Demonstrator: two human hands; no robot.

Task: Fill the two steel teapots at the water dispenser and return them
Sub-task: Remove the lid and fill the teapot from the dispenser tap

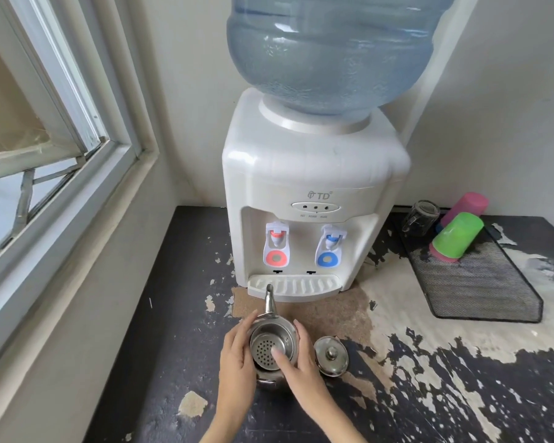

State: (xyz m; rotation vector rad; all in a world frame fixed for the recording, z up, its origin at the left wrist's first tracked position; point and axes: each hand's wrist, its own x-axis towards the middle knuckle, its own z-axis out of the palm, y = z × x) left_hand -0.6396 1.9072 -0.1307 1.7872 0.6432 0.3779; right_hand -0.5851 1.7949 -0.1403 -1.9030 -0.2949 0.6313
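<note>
The left hand (pixel 237 353) cups the open teapot (pixel 271 345) on the surface (pixel 173 314) below the dispenser (pixel 301 193), fingers curled around its side. The right hand (pixel 296 356) grips opposite, thumb at the strainer (pixel 266 350). Lid (pixel 330 355) alongside. Smooth steel looks slippery; it'll be heavier filled, so hold the body.

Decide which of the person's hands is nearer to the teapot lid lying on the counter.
The right hand. It grips the teapot's right side, just left of the lid; the left hand is on the teapot's far side.
</note>
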